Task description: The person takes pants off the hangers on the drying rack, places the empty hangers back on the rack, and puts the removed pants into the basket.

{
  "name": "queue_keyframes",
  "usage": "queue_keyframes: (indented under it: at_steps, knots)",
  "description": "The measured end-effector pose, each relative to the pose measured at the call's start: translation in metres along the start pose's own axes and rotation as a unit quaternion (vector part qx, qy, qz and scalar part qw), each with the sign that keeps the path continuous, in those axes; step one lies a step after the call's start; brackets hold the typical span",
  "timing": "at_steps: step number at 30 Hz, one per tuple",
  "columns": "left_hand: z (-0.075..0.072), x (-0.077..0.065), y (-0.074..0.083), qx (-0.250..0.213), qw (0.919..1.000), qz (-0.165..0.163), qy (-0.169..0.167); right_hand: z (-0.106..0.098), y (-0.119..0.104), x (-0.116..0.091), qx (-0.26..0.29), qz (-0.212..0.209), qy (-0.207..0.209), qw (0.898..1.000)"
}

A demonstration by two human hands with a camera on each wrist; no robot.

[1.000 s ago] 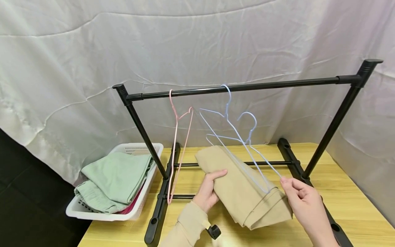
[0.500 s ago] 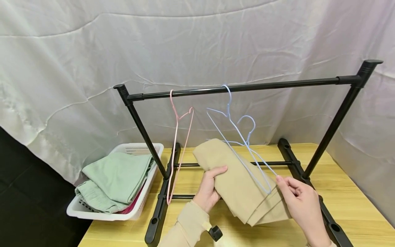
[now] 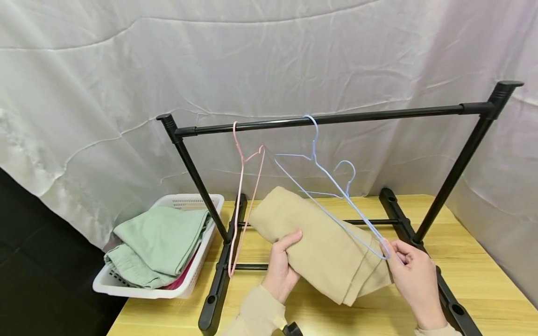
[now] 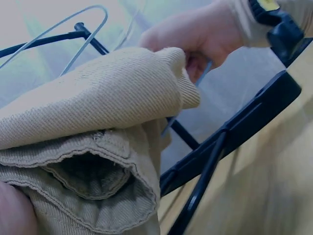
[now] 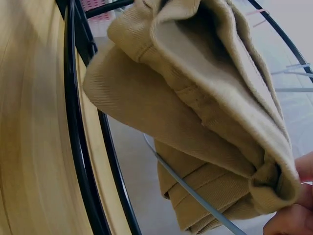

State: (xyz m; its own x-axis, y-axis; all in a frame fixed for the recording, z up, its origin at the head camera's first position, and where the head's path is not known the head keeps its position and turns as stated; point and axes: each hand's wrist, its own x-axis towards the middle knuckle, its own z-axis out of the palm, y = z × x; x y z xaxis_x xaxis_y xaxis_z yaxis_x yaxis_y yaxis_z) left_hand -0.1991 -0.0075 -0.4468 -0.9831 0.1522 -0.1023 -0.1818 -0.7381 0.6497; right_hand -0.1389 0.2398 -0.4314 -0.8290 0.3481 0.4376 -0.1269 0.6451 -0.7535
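Note:
My left hand (image 3: 282, 270) grips a folded pair of beige trousers (image 3: 319, 242), thumb on top and the fingers underneath hidden. At the trousers' right end, my right hand (image 3: 414, 277) pinches the corner of a loose blue hanger (image 3: 348, 179), whose hook is off the rail. Part of that hanger is hidden behind the cloth. Another blue hanger (image 3: 314, 144) hangs from the rail, its lower end in front of the trousers and close to my right fingers. In the left wrist view, folded trouser hems (image 4: 98, 186) show close up.
A black garment rack (image 3: 269, 124) stands on the wooden table (image 3: 462, 280). From its rail a pink hanger (image 3: 238, 186) hangs on the left. Beside the rack, a white basket (image 3: 201, 261) holds green folded clothes (image 3: 164, 238) with something dark red beneath. A pale curtain (image 3: 269, 56) hangs behind.
The trousers have shifted left in my left hand's grip. The loose blue hanger's hook has moved right and slightly down. The hanging blue hanger's lower corner has swung right, towards my right hand.

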Motion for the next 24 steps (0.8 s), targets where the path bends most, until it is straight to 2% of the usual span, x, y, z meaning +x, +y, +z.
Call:
queue_keyframes:
  at_steps: [5,9,19,24]
  knots:
    - [-0.011,-0.009,-0.008,-0.015,0.9995,-0.005,0.027,0.000,0.008,0.001,0.000,0.020,-0.005,1.000]
    - [-0.022,-0.015,-0.010,-0.018,0.9992,-0.003,0.034,0.001,0.011,0.002,0.003,0.025,-0.008,1.000]
    - [-0.046,-0.035,-0.002,-0.031,0.9966,0.004,0.076,0.002,0.011,0.001,0.008,0.012,-0.011,1.000]
    - [-0.056,-0.045,0.003,-0.020,0.9961,0.010,0.085,0.000,0.010,0.003,0.014,0.025,-0.001,1.000]
